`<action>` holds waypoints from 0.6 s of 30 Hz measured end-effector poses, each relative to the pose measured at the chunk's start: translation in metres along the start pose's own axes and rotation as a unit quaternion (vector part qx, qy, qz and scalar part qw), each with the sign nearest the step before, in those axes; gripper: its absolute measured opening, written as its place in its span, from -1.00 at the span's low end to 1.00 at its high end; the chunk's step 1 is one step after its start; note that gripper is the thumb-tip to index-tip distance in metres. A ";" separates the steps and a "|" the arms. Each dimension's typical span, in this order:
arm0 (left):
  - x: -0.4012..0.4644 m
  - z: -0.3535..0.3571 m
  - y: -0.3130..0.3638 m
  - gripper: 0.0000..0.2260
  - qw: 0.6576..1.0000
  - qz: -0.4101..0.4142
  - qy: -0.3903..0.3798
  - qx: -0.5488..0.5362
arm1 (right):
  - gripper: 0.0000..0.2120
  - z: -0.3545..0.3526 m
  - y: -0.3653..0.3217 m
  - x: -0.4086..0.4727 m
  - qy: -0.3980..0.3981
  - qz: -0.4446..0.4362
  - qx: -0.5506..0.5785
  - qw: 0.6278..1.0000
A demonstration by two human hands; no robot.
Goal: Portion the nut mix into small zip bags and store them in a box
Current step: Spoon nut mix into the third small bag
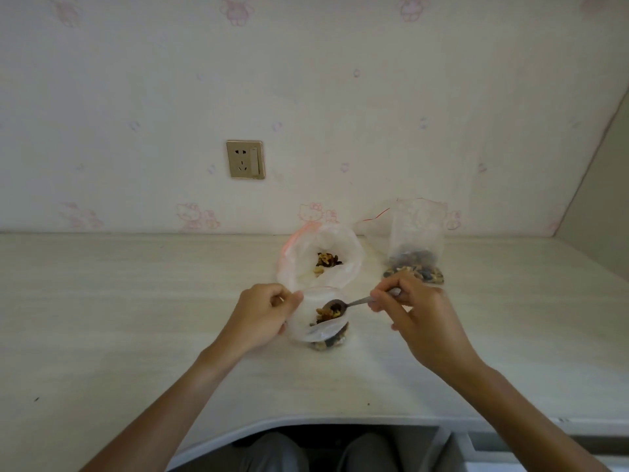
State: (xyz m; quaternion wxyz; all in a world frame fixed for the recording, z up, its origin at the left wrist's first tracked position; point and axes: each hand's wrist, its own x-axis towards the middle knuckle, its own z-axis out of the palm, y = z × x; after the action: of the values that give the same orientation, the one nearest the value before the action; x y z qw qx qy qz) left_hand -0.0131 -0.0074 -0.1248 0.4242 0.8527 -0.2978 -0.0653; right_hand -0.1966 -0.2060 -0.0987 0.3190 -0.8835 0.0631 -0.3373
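Note:
A small clear zip bag [308,327] stands open on the desk with nut mix in its bottom. My left hand [263,313] pinches its left rim and holds it open. My right hand [413,306] grips the handle of a metal spoon [343,305], whose bowl carries nuts over the bag's mouth. Behind it a larger open bag [342,255] with a red zip edge holds more nut mix. To the right a third zip bag [413,248] stands upright with nuts at its bottom.
The pale desk [136,318] runs along a wallpapered wall with a socket [245,160]. Its front edge curves inward above my knees. A side panel [609,199] closes the far right. No box is in view.

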 end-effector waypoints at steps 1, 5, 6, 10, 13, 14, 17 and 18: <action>-0.001 0.001 0.002 -0.71 1.000 0.002 0.002 -0.017 | -0.83 -0.004 -0.001 -0.002 -0.001 -0.090 -0.086 0.992; -0.001 0.003 0.008 -0.70 0.997 -0.019 0.020 -0.068 | -0.92 -0.016 -0.002 -0.007 -0.048 -0.323 -0.266 0.907; -0.001 0.003 0.009 -0.71 0.997 -0.025 0.021 -0.071 | -0.94 -0.017 -0.003 -0.007 -0.050 -0.340 -0.277 0.897; 0.001 0.003 0.008 -0.70 0.998 -0.032 0.022 -0.059 | -0.88 -0.018 0.000 -0.005 -0.005 -0.283 -0.219 0.934; 0.003 0.001 0.004 -0.65 0.997 -0.043 0.021 -0.053 | -0.81 -0.011 -0.001 -0.002 0.019 -0.076 -0.016 0.997; 0.004 0.000 0.003 -0.61 0.997 -0.049 0.021 -0.056 | -0.83 -0.008 0.001 0.001 0.018 -0.014 0.054 0.998; 0.008 -0.002 -0.004 -0.47 0.996 -0.067 0.031 -0.055 | -0.92 0.003 0.007 0.013 0.039 0.111 0.187 0.975; 0.011 -0.003 -0.007 -0.44 0.995 -0.075 0.046 -0.047 | -0.92 0.006 0.010 0.016 0.049 0.144 0.221 0.963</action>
State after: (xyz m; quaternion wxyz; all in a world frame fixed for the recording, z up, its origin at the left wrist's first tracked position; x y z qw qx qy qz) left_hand 0.0000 -0.0083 -0.1273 0.4710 0.8538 -0.2097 -0.0720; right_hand -0.1793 -0.2162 -0.0990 0.5479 -0.7550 0.1289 -0.3364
